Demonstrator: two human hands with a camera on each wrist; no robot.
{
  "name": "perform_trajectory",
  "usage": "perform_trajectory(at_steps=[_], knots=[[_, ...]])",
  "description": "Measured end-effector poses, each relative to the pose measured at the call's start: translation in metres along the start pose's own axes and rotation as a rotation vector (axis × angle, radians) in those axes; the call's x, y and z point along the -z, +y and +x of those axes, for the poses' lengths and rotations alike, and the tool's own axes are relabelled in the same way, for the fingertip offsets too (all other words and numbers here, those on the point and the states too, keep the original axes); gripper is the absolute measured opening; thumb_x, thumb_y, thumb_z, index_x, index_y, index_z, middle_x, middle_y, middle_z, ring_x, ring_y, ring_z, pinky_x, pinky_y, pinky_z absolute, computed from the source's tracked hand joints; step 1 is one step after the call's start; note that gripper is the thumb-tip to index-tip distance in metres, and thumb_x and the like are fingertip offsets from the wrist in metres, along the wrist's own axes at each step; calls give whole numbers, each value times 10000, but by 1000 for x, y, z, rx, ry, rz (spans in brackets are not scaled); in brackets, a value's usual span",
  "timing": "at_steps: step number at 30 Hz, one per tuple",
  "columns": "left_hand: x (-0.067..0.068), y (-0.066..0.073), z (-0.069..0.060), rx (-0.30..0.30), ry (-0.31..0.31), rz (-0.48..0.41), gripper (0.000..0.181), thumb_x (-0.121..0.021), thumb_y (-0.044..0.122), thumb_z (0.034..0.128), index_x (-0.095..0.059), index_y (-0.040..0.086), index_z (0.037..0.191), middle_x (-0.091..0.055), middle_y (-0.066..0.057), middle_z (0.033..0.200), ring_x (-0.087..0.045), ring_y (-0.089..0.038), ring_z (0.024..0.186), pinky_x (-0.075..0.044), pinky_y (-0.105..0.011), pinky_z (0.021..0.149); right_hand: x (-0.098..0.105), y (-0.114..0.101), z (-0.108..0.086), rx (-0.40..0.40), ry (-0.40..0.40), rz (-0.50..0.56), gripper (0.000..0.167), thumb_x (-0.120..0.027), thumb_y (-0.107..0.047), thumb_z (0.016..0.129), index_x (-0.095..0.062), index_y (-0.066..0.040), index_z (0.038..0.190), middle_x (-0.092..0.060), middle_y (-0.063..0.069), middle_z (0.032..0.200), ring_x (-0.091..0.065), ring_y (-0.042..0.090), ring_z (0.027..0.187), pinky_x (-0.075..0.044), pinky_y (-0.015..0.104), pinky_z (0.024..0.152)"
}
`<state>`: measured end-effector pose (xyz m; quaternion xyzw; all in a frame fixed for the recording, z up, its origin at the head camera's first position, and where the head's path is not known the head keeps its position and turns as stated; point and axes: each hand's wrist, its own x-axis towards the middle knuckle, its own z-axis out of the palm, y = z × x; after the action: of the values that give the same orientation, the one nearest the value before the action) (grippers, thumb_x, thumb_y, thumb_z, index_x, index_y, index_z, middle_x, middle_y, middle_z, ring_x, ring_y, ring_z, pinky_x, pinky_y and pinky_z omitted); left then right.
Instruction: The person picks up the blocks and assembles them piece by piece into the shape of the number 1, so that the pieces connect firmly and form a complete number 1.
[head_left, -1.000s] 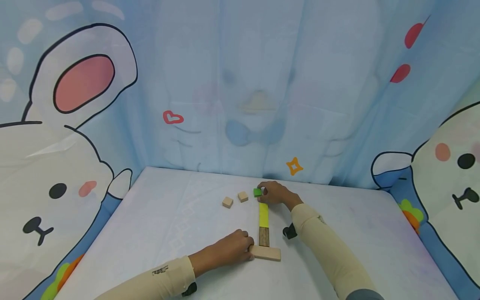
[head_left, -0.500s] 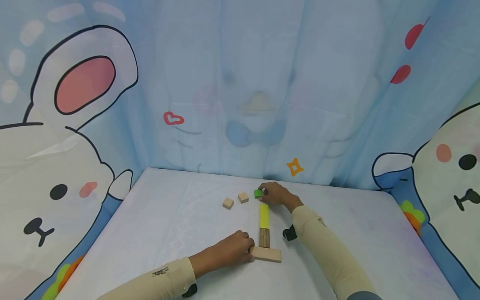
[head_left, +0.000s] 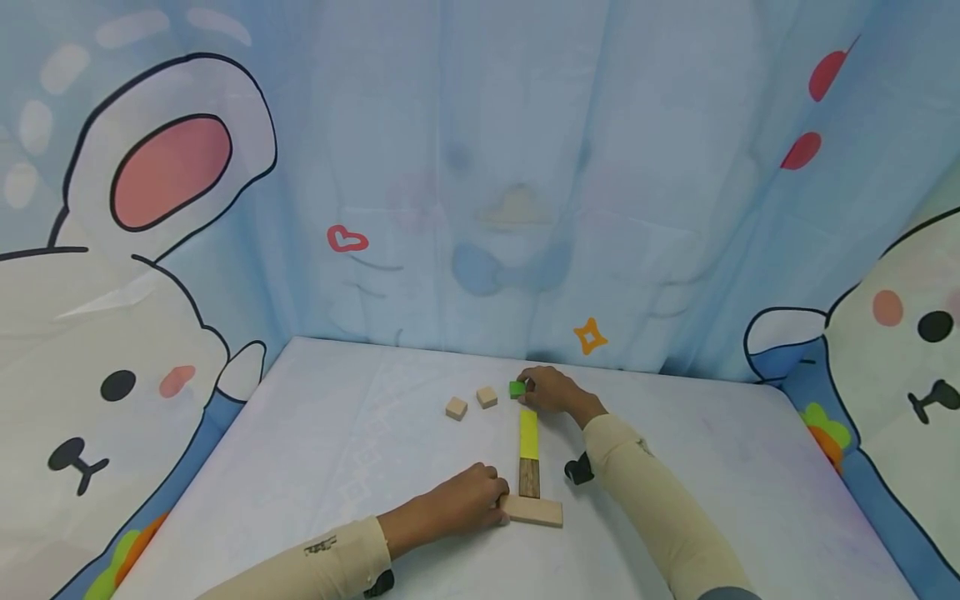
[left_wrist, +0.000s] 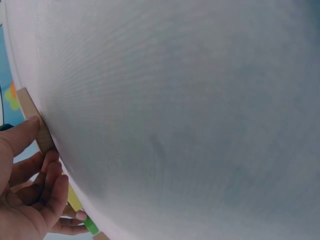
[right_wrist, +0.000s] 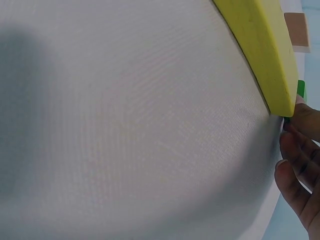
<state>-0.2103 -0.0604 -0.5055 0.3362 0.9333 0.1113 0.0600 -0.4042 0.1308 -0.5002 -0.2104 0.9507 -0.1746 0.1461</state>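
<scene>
The left hand [head_left: 472, 498] pinches the plank [head_left: 535, 511]: hold it still. The right hand [head_left: 552, 389] seems to pinch the half-hidden green block [head_left: 516, 389]: nudge it gently.

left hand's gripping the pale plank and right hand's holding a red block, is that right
The colour is wrong: the head view shows the right hand holding a green block, not a red one. The left hand is indeed gripping the pale plank.

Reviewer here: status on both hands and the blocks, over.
Left hand pinches wooden plank. Right hand pinches green block. Two plain cubes left of it, clear of both hands.
</scene>
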Motion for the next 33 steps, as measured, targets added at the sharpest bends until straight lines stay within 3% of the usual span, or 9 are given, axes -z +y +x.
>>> perform_trajectory(at_steps=[33], knots=[[3, 2, -2, 14, -13, -8, 285, -759, 339, 895, -729, 142, 1100, -603, 107, 837, -468, -3, 746, -435, -153, 660, 9, 0, -11, 8, -8, -13, 386, -717, -237, 941, -627, -79, 1282, -646, 64, 1068, -570, 194, 919, -495, 408, 860]])
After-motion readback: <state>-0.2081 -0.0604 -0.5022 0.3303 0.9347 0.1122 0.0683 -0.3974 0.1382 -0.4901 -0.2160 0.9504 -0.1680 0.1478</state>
